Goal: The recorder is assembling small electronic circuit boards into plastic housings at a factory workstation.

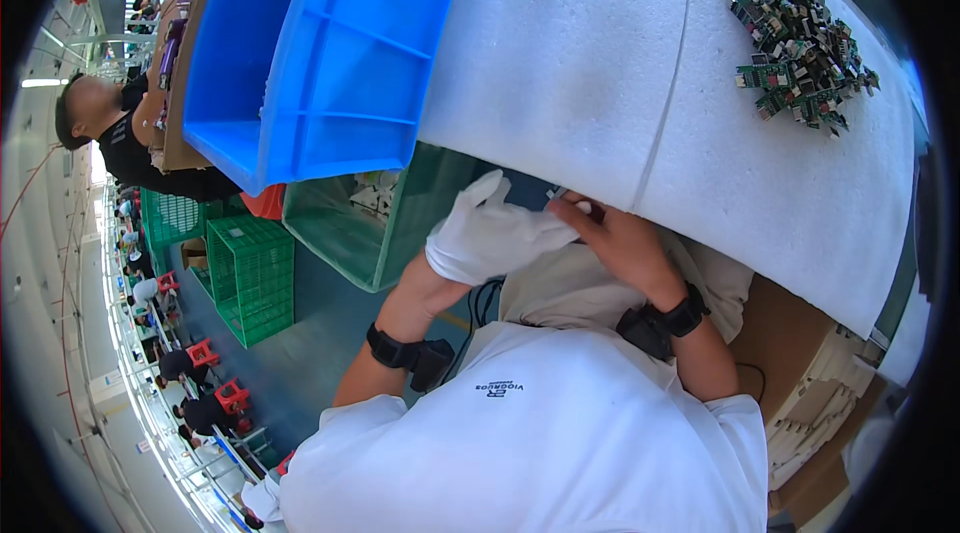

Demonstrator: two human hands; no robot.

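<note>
In front of my body, just below the table edge, my two hands meet fingertip to fingertip. My left hand (500, 239) wears a white glove; its thumb side is closed in a pinch and its other fingers stick out to the left. Bare-skinned, my right hand (622, 245) is closed, thumb and fingers pressed together. Between the fingertips shows a small silver-coloured metal part (556, 193), mostly covered, its exact kind too small to tell. A heap of small green circuit boards with metal connectors (800, 43) lies at the far right of the table.
White foam sheeting (560, 53) covers the table. A blue plastic bin (360, 53) stands at its left, above a green lined crate (400, 223). Another green crate (265, 278) is on the floor. Cardboard with white pieces (815, 403) sits at right. A co-worker (120, 123) is at far left.
</note>
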